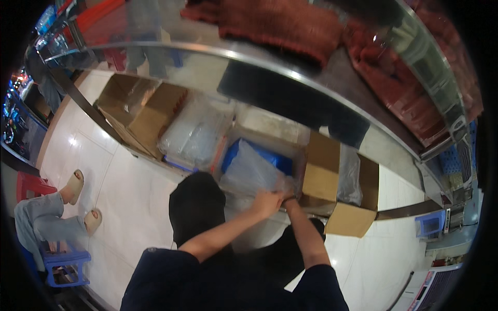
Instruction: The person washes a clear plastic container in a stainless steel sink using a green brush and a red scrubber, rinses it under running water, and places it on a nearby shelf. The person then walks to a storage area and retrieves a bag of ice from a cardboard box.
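Observation:
A translucent plastic bag (249,167) lies over a shiny blue package (274,155) inside an open box (299,159) before my knees. My left hand (268,204) has its fingers curled together at the bag's near edge, close to my right wrist. Blurred against the plastic, my right hand (286,187) reaches over the box's near side, a dark band around its wrist. Its fingers are too indistinct to show whether they grip the bag.
Clear plastic packages (198,134) fill the adjacent box. Open cardboard boxes stand at left (146,116) and right (323,167), the right one holding a plastic-wrapped item (350,177). Above runs a glass counter's metal edge (249,58). At left, a seated person's legs (50,217) adjoin a blue stool (68,256).

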The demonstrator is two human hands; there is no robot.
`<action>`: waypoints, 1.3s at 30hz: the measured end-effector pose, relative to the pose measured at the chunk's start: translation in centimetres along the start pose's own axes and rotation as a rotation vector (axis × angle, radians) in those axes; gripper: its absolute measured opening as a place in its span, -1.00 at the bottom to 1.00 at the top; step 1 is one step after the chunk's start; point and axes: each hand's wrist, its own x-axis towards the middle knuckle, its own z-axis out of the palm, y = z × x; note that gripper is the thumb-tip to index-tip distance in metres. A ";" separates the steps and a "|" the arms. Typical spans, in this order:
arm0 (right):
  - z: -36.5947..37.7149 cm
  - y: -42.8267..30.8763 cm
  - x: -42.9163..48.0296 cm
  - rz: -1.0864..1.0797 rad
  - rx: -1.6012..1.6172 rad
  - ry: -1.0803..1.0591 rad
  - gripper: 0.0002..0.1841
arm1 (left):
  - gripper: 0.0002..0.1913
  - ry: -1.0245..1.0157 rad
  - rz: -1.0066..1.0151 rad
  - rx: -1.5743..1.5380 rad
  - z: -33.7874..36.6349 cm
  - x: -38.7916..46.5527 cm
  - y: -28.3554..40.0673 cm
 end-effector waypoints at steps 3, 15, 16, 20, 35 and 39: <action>0.9 0.1 0.1 0.001 0.020 -0.008 -0.53 | -0.87 0.037 0.000 -0.038 0.8 0.1 -0.5; -2.4 0.7 0.6 -0.162 -0.057 -0.189 -0.59 | -0.86 0.074 -0.099 -0.043 -0.2 0.5 -0.8; -2.7 0.8 0.8 -0.167 -0.087 -0.206 -0.61 | -0.86 0.099 -0.108 -0.036 -0.6 0.6 -0.7; -3.9 0.7 0.1 -0.309 0.084 -0.190 -0.59 | -0.84 0.136 -0.097 -0.047 -2.2 1.2 -0.2; -18.4 -2.7 -8.3 -0.009 0.035 -0.266 -0.54 | -0.08 -0.013 0.516 0.172 -2.3 3.7 1.5; -19.1 -2.3 -8.4 -0.074 0.288 -0.421 -0.52 | -0.19 0.026 0.609 0.159 -1.6 4.1 0.0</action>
